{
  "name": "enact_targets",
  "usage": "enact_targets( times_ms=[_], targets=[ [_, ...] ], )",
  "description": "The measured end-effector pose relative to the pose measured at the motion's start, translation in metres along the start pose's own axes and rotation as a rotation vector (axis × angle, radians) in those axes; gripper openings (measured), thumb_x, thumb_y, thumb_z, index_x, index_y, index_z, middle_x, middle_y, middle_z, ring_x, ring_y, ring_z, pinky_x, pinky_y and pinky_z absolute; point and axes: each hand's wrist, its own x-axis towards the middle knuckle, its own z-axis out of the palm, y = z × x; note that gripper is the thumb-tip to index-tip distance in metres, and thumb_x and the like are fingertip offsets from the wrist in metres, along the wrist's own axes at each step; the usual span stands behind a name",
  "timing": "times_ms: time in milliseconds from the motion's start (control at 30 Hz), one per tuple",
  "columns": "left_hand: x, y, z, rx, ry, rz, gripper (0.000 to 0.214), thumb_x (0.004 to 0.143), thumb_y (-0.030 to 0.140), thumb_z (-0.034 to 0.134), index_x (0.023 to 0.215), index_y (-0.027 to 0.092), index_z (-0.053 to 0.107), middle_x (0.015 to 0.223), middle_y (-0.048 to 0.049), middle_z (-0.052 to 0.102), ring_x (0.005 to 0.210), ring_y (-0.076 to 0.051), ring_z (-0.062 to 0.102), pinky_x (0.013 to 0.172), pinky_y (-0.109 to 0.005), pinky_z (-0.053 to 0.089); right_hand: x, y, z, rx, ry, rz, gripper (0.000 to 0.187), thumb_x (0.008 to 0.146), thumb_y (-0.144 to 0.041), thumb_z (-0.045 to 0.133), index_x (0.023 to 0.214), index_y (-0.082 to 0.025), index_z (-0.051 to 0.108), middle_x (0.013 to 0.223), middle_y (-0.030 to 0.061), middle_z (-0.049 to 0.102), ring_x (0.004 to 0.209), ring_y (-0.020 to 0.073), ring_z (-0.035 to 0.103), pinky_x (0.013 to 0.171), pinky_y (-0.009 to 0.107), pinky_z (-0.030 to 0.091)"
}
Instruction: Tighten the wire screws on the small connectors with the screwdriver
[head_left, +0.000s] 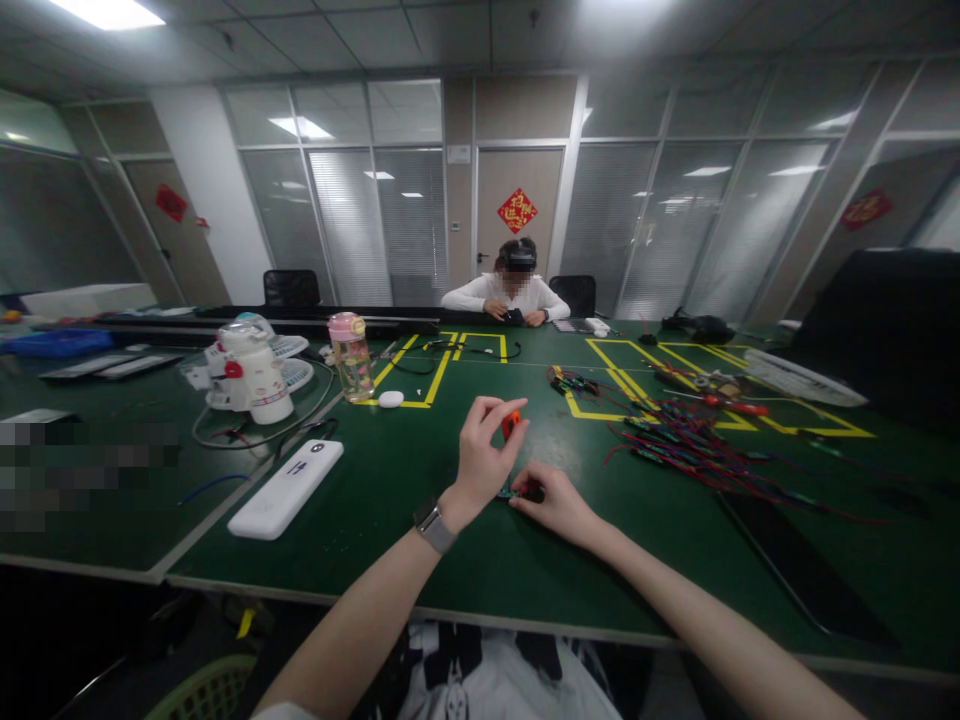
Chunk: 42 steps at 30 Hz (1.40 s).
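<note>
My left hand (pixel 484 450) is raised a little above the table, with a grey-banded watch on its wrist. Between its thumb and fingers is a small orange block-like piece (pixel 512 424) with a dark spot; its kind is unclear. Lower and to the right, my right hand (pixel 556 505) rests at the green tabletop (pixel 375 560), fingers closed on a small green circuit board (pixel 510 493). Dark and red bits show by its fingertips, mostly covered by the fingers.
A white power bank (pixel 286 490), a lidded drink bottle (pixel 351 358), a white tumbler (pixel 262 375) and a small white case (pixel 391 399) stand left. On the right lie a heap of wired boards (pixel 679 440) and a black flat panel (pixel 806 565). A person (pixel 517 285) sits opposite.
</note>
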Motion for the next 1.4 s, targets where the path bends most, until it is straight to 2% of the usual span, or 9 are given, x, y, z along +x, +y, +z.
enact_targets(
  times_ms=[200,300,500,600,733,967,1033,1200,1400],
  targets=[
    [-0.0009,-0.0015,-0.0008,-0.068,-0.099,-0.003,0.035,0.097,0.018,0.037,0.127,0.021,0.054,0.111,-0.0082,0.058,0.104,-0.017,0.056,0.090,-0.031,0.046,-0.0011,0.0026,0.0015,0.006,0.006,-0.017,0.010,0.070,-0.014,0.069,0.075,-0.017,0.060,0.073,0.0007,0.062,0.068,0.0158,0.056,0.064,0.027,0.043],
    [-0.0005,-0.0016,-0.0001,-0.098,-0.113,0.005,0.036,0.096,0.017,0.037,0.129,0.020,0.052,0.118,-0.0092,0.059,0.110,-0.018,0.055,0.096,-0.034,0.045,-0.0008,0.0040,0.0024,0.009,0.008,-0.020,0.010,0.071,-0.015,0.069,0.075,-0.017,0.060,0.074,0.0011,0.062,0.069,0.0160,0.056,0.064,0.027,0.043],
    [-0.0016,-0.0014,0.0015,-0.001,-0.004,0.004,0.025,0.088,0.024,0.057,0.113,0.022,0.063,0.095,-0.0044,0.057,0.090,-0.016,0.057,0.080,-0.029,0.049,0.0003,0.0030,0.0018,0.002,0.003,-0.030,0.011,0.072,-0.015,0.068,0.074,-0.017,0.058,0.074,0.0012,0.060,0.068,0.0160,0.055,0.063,0.026,0.043],
    [-0.0021,-0.0016,0.0011,-0.002,-0.032,0.007,0.026,0.092,0.024,0.051,0.115,0.022,0.062,0.098,-0.0051,0.056,0.091,-0.016,0.057,0.080,-0.028,0.048,0.0003,0.0027,0.0012,-0.009,0.001,-0.049,0.011,0.073,-0.016,0.069,0.075,-0.017,0.058,0.074,0.0010,0.060,0.069,0.0159,0.054,0.064,0.027,0.042],
    [-0.0017,-0.0016,0.0010,-0.065,-0.096,0.021,0.035,0.096,0.016,0.037,0.126,0.021,0.054,0.112,-0.0075,0.059,0.105,-0.017,0.056,0.092,-0.031,0.046,-0.0001,0.0026,0.0004,-0.032,-0.016,-0.067,0.008,0.075,-0.015,0.067,0.081,-0.017,0.062,0.076,0.0015,0.060,0.070,0.0165,0.055,0.066,0.027,0.043],
    [-0.0019,-0.0016,0.0021,0.009,0.011,0.002,0.027,0.088,0.023,0.058,0.115,0.022,0.061,0.092,-0.0037,0.054,0.086,-0.015,0.056,0.078,-0.028,0.048,-0.0019,0.0009,-0.0007,-0.045,-0.029,-0.067,0.007,0.075,-0.015,0.067,0.082,-0.017,0.065,0.078,0.0027,0.060,0.073,0.0173,0.056,0.069,0.029,0.044],
    [-0.0022,-0.0016,0.0015,0.009,0.000,-0.003,0.026,0.089,0.024,0.057,0.114,0.022,0.063,0.092,-0.0037,0.053,0.086,-0.015,0.055,0.078,-0.028,0.048,-0.0017,0.0006,-0.0009,-0.050,-0.027,-0.071,0.007,0.075,-0.015,0.067,0.081,-0.016,0.065,0.078,0.0026,0.060,0.073,0.0171,0.056,0.070,0.029,0.044],
    [-0.0015,-0.0011,-0.0002,-0.087,-0.081,-0.011,0.033,0.096,0.019,0.038,0.124,0.020,0.056,0.110,-0.0083,0.060,0.102,-0.017,0.057,0.090,-0.032,0.047,-0.0012,0.0023,-0.0009,-0.044,-0.030,-0.093,0.005,0.077,-0.017,0.066,0.082,-0.017,0.065,0.077,0.0020,0.059,0.072,0.0163,0.055,0.068,0.028,0.044],
    [-0.0008,-0.0013,0.0005,-0.038,-0.022,0.004,0.026,0.091,0.021,0.051,0.115,0.020,0.061,0.098,-0.0056,0.061,0.092,-0.016,0.058,0.082,-0.031,0.048,-0.0021,0.0005,-0.0022,-0.052,-0.033,-0.087,0.005,0.077,-0.016,0.066,0.082,-0.017,0.065,0.078,0.0023,0.060,0.074,0.0171,0.055,0.070,0.029,0.044]
  ],
)
